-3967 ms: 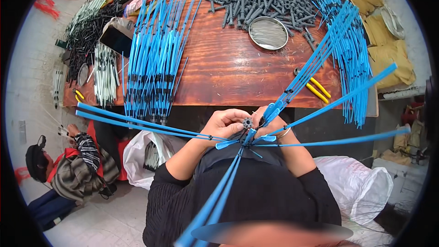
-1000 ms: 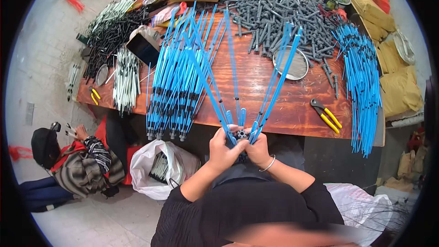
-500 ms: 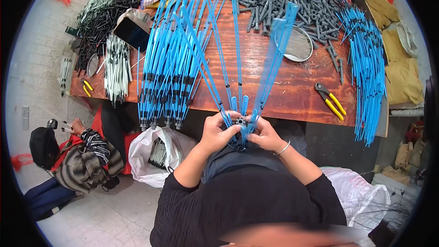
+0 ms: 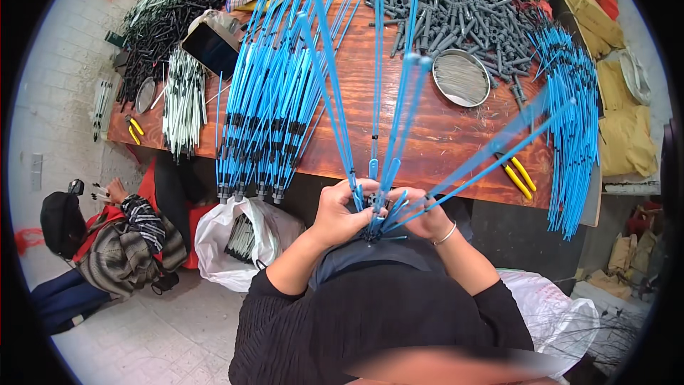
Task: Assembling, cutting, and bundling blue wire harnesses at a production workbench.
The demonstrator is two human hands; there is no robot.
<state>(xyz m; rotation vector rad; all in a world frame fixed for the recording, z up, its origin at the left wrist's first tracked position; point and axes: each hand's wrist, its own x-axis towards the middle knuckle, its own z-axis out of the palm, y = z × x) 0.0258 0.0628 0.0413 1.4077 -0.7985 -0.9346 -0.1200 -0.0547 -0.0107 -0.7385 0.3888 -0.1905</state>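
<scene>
In front of my waist my left hand [image 4: 338,208] is closed round a small dark hub [image 4: 375,203] with blue rods. Thin blue rods [image 4: 376,93] with black joints fan out from this hub over the table. My right hand [image 4: 429,221], with a bracelet at its wrist, has its fingers curled at the base of the rods on the right side. Some of those right-hand rods [image 4: 509,144] tilt far to the right and are smeared by motion. Part of the hub is hidden behind my fingers.
On the wooden table [image 4: 356,150] lie blue rod bundles [image 4: 260,114], more blue rods [image 4: 573,135], grey plastic parts [image 4: 442,11], a round tray [image 4: 463,96], yellow-handled pliers [image 4: 520,175] and a phone [image 4: 211,48]. A white sack [image 4: 221,249] stands below; another person [image 4: 128,242] sits at left.
Rods on the right side have swung outward and down to the right. My right hand has shifted slightly right, while my left hand stays on the hub.
</scene>
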